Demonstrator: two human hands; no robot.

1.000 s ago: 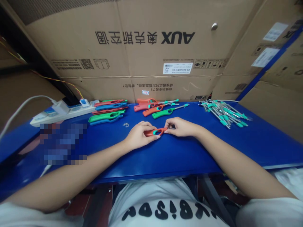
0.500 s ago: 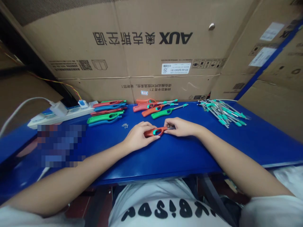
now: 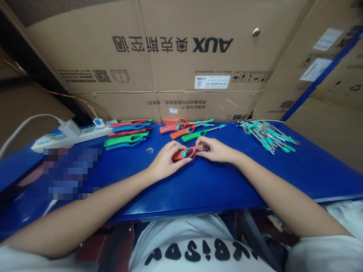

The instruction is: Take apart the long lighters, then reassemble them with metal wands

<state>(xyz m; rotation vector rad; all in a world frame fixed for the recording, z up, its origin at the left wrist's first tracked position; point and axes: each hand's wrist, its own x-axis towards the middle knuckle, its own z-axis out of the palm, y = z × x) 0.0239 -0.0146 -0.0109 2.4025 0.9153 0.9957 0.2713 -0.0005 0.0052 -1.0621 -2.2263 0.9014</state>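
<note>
An orange stick lighter (image 3: 185,154) with a teal trigger lies between my two hands, just above the blue table. My left hand (image 3: 166,160) is closed around its handle, thumb along the near side. At the front end of the lighter, my right hand (image 3: 217,150) pinches a dark, narrow piece at the nozzle; the fingers hide most of it. Behind the hands lie a green lighter (image 3: 194,136) and several orange-red lighters (image 3: 177,128) with metal tubes and teal parts attached.
Several red, green and blue lighter handles (image 3: 126,140) lie at the left, near a white power strip (image 3: 85,133). A pile of metal tubes with teal parts (image 3: 266,134) is at the right. Small metal bits (image 3: 149,150) lie left of my hands. A cardboard wall (image 3: 170,83) stands behind.
My right hand and the front end of the lighter have risen slightly. Both hands keep their hold; the other lighters and tubes stay where they were.
</note>
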